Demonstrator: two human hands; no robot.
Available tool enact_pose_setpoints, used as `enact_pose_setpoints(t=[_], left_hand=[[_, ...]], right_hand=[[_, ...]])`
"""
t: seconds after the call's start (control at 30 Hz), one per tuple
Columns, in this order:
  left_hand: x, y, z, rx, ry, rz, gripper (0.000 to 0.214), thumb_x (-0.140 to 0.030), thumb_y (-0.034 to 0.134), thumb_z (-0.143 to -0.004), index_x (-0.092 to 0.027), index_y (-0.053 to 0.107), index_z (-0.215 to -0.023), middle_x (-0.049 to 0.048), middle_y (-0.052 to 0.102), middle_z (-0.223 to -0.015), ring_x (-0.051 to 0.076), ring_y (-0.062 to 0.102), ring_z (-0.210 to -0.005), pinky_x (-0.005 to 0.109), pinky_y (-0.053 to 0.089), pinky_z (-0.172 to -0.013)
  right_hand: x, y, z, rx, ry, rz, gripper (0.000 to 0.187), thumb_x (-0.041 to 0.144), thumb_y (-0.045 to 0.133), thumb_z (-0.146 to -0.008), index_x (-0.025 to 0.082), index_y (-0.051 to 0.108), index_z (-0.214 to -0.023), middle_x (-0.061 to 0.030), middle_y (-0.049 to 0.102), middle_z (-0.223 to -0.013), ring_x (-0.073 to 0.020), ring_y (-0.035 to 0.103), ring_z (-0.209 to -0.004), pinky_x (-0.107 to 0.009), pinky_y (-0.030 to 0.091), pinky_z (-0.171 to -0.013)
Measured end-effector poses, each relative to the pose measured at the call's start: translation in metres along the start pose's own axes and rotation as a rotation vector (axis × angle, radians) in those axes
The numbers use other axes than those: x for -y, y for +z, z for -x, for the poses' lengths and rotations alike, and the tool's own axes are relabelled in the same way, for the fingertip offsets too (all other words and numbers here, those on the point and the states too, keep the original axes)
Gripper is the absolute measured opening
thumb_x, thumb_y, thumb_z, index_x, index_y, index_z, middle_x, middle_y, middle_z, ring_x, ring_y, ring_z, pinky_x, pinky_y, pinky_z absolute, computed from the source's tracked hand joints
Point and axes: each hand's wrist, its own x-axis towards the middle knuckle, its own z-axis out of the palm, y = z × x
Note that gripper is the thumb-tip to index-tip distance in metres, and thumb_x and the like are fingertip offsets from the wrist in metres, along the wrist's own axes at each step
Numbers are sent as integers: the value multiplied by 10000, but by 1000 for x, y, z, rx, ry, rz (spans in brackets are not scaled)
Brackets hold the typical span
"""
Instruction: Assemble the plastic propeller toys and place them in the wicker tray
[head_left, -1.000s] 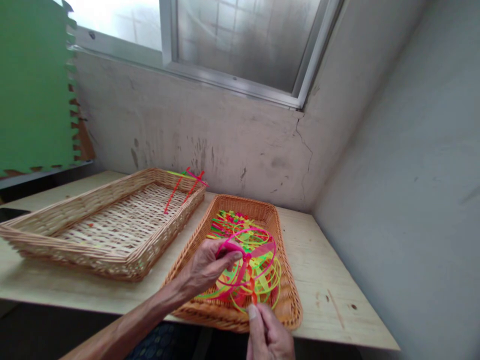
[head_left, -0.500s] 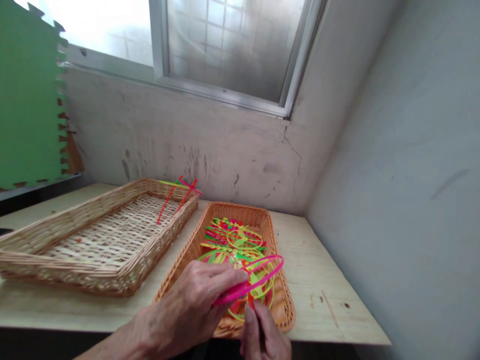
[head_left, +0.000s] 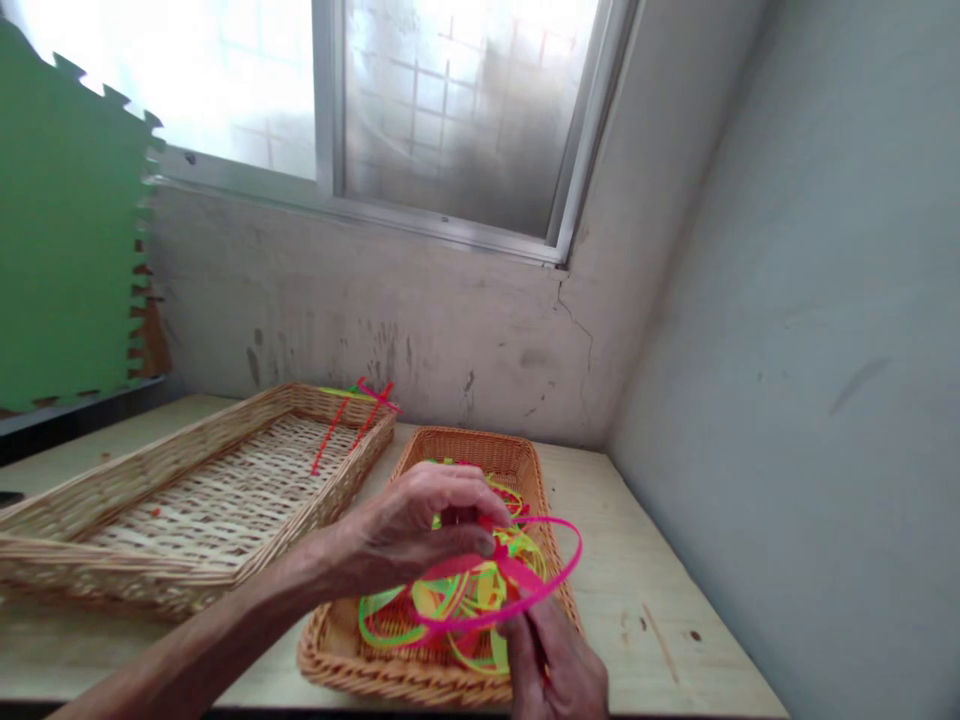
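Left hand (head_left: 420, 525), right hand (head_left: 555, 665) holding pink plastic ring (head_left: 480, 625) over wicker basket (head_left: 375, 680)
Left fingers (head_left: 480, 510) clamping its hub; right fingers (head_left: 525, 640) pressed together just under its rim.

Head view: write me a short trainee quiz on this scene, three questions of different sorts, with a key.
1. True or false: the heap of neon plastic rings lies in the pale wicker tray.
2. Multiple choice: what do the left hand and right hand hold? A) a pale wicker tray; B) a neon pink plastic ring; C) a green foam mat.
3. Fill in the blank: in the head view, the darker wicker basket stands to the ____ of the pale wicker tray.

Key: 1. False. 2. B. 3. right.
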Motion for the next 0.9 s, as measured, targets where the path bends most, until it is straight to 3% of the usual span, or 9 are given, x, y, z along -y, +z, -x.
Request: enact_pose_setpoints(t=[0.17, 0.3, 0.37, 0.47, 0.63, 0.77, 0.9], left_hand=[[5, -1, -6, 9, -4, -101, 148, -249, 560, -827, -154, 671, -811, 7, 640, -680, 97, 551, -602, 180, 399, -575], [21, -9, -14, -136, 13, -258, 156, -234, 535, -832, -152, 649, -763, -4, 626, -644, 82, 515, -554, 172, 373, -547], [32, -16, -21, -253, -17, -339, 150, -238, 545, -822, -145, 638, -749, -10, 612, -624, 77, 489, -532, 172, 359, -538], [48, -23, -32, -366, -70, -422, 139, -226, 550, -805, -134, 629, -736, -21, 581, -592, 71, 459, -512, 169, 339, -528], [71, -20, -44, -235, -22, -501, 165, -158, 488, -801, -128, 616, -701, -1, 587, -615, 80, 477, -545, 175, 332, -549], [89, -26, -51, -310, -124, -568, 158, -144, 497, -760, -128, 594, -637, -5, 566, -562, 82, 452, -508, 178, 299, -509], [103, -35, -56, -314, -117, -537, 148, -153, 490, -744, -124, 599, -648, -22, 548, -543, 76, 440, -499, 170, 290, -492]], right_hand=[[-4, 0, -24, 112, -151, 48, 156, 285, 526, -864, 254, 674, -898, 3, 664, -726, -123, 617, -655, -212, 478, -621], [-21, 3, -25, -49, -332, 288, 316, 328, 511, -879, 176, 566, -1150, -97, 645, -1031, -192, 582, -960, -314, 464, -834], [-36, 9, -14, -92, -322, 328, 263, 292, 494, -889, 166, 576, -1104, -102, 653, -977, -189, 590, -922, -331, 461, -833], [-59, 17, 6, 5, -313, 337, 179, 230, 470, -893, 170, 634, -932, -70, 675, -778, -166, 633, -754, -274, 497, -701], [-74, 21, 17, -11, -152, 392, 237, 279, 457, -902, 158, 660, -913, -79, 714, -816, -152, 678, -715, -213, 505, -672], [-76, 19, 17, -5, -140, 461, 378, 352, 372, -927, 119, 668, -896, -81, 719, -754, -155, 683, -626, -194, 500, -591], [-82, 19, 20, 40, -63, 484, 401, 363, 341, -935, 107, 650, -933, -77, 716, -750, -156, 682, -630, -195, 493, -601]])
